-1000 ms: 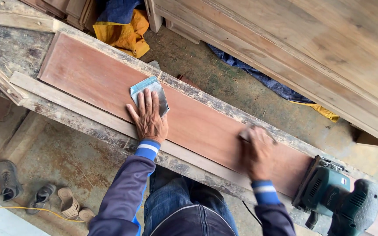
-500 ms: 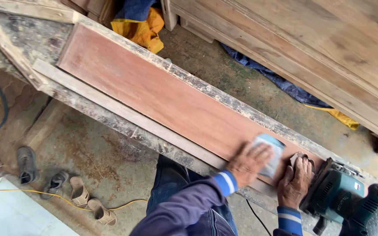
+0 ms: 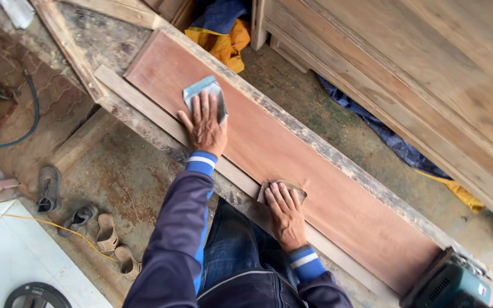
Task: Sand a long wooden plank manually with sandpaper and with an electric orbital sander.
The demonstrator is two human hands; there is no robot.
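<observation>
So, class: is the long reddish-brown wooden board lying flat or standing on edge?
Flat: the long reddish-brown wooden board lies broad face up, with both hands pressed on it.

Left hand (image 3: 205, 125) and right hand (image 3: 285, 211) pressed flat.

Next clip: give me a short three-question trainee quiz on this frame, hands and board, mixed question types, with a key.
1. True or false: the left hand presses a grey-blue sheet of sandpaper flat on the reddish board.
2. What lies under the right hand?
A. a hammer
B. a brownish sheet of sandpaper
C. a paintbrush
3. Fill in: the green power sander sits at the ____ end of the board in the picture, touched by neither hand.

Key
1. True.
2. B, at the board's near edge.
3. Lower right.
</observation>
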